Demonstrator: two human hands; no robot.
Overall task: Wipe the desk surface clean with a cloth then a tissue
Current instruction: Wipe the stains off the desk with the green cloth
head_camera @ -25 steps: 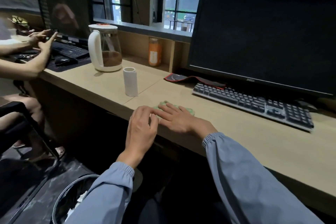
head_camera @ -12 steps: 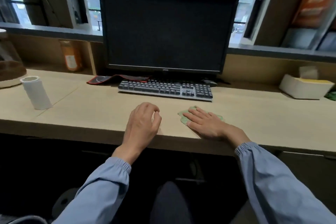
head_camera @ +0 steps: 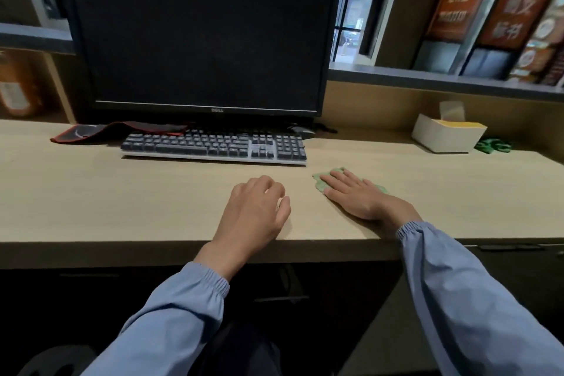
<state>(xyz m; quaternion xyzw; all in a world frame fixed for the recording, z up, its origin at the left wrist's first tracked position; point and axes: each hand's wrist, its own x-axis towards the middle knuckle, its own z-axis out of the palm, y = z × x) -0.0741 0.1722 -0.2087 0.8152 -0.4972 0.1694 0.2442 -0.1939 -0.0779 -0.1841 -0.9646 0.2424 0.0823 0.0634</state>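
the right hand (head_camera: 355, 197) lies flat, fingers straight, pressing the green cloth (head_camera: 319, 181) onto the surface (head_camera: 122, 198), just in front of the right end of the keyboard (head_camera: 213, 146) and not touching it. the left hand (head_camera: 256, 214) rests near the surface's front edge, left of the cloth, fingers loosely curled and holding nothing. a tissue box (head_camera: 442, 137) stands at the back right, well apart from the cloth, and a dark monitor (head_camera: 201, 40) stands behind the keyboard.

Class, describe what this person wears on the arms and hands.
The left sleeve and right sleeve are loose, light blue and long, each ending in a gathered elastic cuff at the wrist. The left hand and right hand are bare: no gloves, rings or watch show.
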